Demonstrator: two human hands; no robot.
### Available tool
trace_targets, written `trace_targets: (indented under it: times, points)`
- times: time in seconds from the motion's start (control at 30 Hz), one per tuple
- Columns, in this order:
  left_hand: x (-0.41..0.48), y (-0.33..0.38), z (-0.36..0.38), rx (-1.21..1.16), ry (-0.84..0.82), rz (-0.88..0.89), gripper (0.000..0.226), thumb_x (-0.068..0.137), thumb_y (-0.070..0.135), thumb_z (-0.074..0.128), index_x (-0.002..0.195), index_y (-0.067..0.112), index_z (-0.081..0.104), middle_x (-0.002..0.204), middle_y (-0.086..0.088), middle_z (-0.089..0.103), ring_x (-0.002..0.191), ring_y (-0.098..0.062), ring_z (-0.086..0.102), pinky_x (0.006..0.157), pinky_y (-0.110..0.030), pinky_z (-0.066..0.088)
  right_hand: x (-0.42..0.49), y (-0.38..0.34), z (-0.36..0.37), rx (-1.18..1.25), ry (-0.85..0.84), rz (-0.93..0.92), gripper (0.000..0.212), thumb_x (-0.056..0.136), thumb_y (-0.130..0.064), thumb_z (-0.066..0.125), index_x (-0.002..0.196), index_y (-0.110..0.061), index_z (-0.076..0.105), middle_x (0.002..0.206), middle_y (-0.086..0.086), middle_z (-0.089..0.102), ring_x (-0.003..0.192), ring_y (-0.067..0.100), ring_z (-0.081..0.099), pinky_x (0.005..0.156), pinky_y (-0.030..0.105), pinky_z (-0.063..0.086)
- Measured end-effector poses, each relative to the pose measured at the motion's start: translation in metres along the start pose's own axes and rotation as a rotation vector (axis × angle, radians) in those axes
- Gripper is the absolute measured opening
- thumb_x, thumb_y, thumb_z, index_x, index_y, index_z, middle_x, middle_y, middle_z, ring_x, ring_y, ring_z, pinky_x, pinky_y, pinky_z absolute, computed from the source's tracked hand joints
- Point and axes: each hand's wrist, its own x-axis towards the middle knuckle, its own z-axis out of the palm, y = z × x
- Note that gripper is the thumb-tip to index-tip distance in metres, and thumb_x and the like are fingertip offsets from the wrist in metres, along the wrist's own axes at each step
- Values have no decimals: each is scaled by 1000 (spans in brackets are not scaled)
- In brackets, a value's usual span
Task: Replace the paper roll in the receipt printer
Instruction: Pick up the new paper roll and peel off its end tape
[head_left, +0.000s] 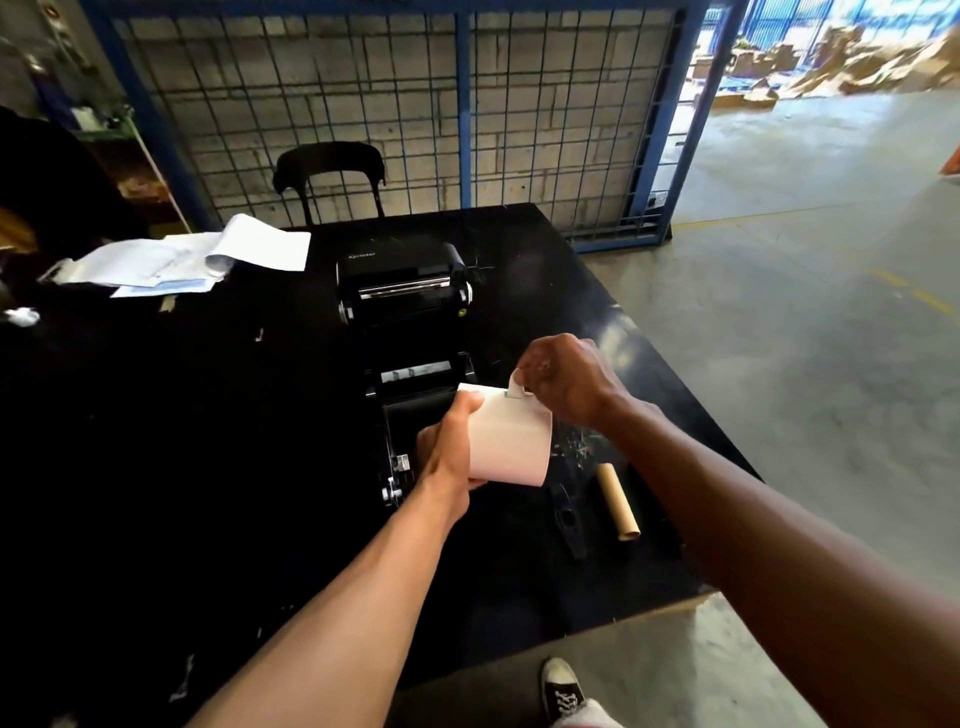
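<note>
A black receipt printer (402, 312) lies open on the black table (156, 415), its lid tipped back toward the far side. Above its paper bay, my left hand (447, 447) grips a white paper roll (511, 441) from the left end. At the roll's top right corner, my right hand (566, 382) pinches the loose paper end, which curls up off the roll. An empty brown cardboard core (617, 501) lies on the table to the right of the printer.
A black plastic part (569, 525) lies beside the core. Loose white papers (197, 260) sit at the far left of the table. A black chair (330, 176) and a blue wire fence (462, 104) stand behind it. The table's right edge borders concrete floor (805, 364).
</note>
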Motion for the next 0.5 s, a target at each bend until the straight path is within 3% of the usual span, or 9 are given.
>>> trace_targets:
  times: [0.27,0.4,0.5]
  points:
    - [29,1,49,7,-26,-23,35,75,43,69,89,11,69,95,-16,72,85,-31,71,77,-53,58,46,54,-23,-49,85,114,12,94,-17,64,90,-16,76,96,13,75,86,33,69,79,46,59]
    - [46,3,75,-2,-1,-38,34,74,45,68,85,13,69,92,-14,73,83,-29,71,72,-46,59,69,88,-37,-64,82,166,19,93,-21,65,77,-12,71,89,14,68,84,41,67,77,49,58]
    - [59,0,90,-6,21,-50,37,71,48,68,85,14,68,92,-13,73,84,-30,72,71,-48,59,83,114,-37,-88,24,212,21,94,-25,64,88,-8,75,91,14,70,82,39,65,73,43,55]
